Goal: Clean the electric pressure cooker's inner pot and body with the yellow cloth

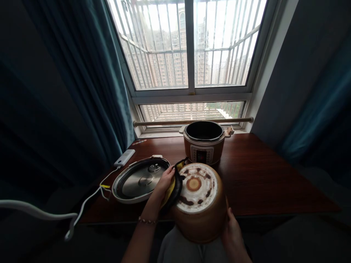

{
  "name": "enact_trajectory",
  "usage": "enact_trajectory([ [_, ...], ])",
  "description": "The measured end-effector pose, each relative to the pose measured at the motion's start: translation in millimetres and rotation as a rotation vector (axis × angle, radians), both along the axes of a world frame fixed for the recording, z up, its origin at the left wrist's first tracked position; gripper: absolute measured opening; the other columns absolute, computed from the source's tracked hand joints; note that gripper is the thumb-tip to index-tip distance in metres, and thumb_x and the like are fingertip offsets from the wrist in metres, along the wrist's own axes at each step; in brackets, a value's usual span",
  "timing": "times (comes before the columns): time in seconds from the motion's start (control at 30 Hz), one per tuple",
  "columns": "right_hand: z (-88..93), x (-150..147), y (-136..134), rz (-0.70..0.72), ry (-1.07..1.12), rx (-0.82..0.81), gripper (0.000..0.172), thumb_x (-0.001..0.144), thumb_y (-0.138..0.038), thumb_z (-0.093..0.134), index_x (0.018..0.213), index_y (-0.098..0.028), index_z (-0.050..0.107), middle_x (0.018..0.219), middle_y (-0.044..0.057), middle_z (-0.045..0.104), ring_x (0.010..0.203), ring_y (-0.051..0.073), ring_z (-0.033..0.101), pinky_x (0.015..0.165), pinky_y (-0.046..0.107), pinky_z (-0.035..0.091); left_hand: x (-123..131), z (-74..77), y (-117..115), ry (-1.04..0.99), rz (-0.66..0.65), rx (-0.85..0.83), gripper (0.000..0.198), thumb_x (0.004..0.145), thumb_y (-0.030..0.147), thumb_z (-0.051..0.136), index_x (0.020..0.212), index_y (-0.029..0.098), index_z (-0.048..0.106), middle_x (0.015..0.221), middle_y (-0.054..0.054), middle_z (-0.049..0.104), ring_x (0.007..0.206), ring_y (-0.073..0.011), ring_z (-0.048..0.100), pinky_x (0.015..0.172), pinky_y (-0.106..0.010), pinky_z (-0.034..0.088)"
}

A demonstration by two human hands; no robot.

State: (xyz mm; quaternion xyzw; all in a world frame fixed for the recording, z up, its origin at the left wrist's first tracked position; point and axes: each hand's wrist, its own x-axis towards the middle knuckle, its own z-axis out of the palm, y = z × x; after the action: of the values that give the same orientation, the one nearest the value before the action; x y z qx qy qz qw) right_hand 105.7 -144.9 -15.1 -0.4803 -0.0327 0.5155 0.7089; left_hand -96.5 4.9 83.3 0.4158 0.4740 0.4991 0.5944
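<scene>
A golden-brown inner pot lies tipped with its stained white bottom facing up, resting at the table's near edge above my lap. My right hand grips its right side wall. My left hand presses a yellow and black cloth against the pot's left rim, fingers closed on the cloth. The cooker's lid lies upside down just left of my left hand. The open cooker body stands behind the pot.
The dark wooden table runs under a barred window. A white remote lies at the back left, and a white cable trails off the left edge. Teal curtains hang on both sides.
</scene>
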Motion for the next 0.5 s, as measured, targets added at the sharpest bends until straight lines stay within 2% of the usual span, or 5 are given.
enact_trajectory([
  [0.1,-2.8,1.0,0.5,0.019,-0.029,-0.002,0.024,0.07,-0.049,0.058,0.074,-0.029,0.069,0.083,-0.004,0.071,0.089,0.022,0.065,0.079,0.035,0.054,-1.3,-9.2,7.0,-0.009,-0.083,-0.046,0.034,0.069,0.035,0.065,0.098,0.018,0.063,0.082,-0.004,0.07,0.079,-0.0199,0.063,0.065,-0.025,0.046],
  [0.2,-6.0,1.8,0.4,0.03,-0.042,0.002,0.022,0.071,-0.049,0.057,0.074,-0.03,0.069,0.082,-0.006,0.071,0.088,0.02,0.066,0.079,0.034,0.054,-1.5,-13.4,11.0,-0.01,-0.111,-0.04,0.037,0.068,0.037,0.065,0.1,0.017,0.062,0.085,-0.004,0.069,0.077,-0.0191,0.063,0.063,-0.024,0.045],
  [0.4,-9.0,2.5,0.5,0.05,-0.119,0.003,0.028,0.072,-0.052,0.055,0.073,-0.028,0.069,0.079,-0.004,0.071,0.087,0.023,0.066,0.078,0.037,0.054,-0.1,-12.6,12.3,0.011,-0.152,-0.02,0.035,0.069,0.037,0.064,0.098,0.018,0.062,0.086,-0.004,0.069,0.075,-0.0179,0.062,0.061,-0.023,0.044],
  [0.5,-6.7,2.0,0.6,0.045,-0.047,0.003,0.025,0.071,-0.05,0.057,0.075,-0.028,0.069,0.082,-0.004,0.071,0.088,0.021,0.066,0.078,0.033,0.053,1.8,-11.8,12.8,0.005,-0.161,-0.022,0.034,0.07,0.037,0.064,0.098,0.018,0.062,0.084,-0.004,0.069,0.074,-0.0179,0.062,0.062,-0.023,0.044],
])
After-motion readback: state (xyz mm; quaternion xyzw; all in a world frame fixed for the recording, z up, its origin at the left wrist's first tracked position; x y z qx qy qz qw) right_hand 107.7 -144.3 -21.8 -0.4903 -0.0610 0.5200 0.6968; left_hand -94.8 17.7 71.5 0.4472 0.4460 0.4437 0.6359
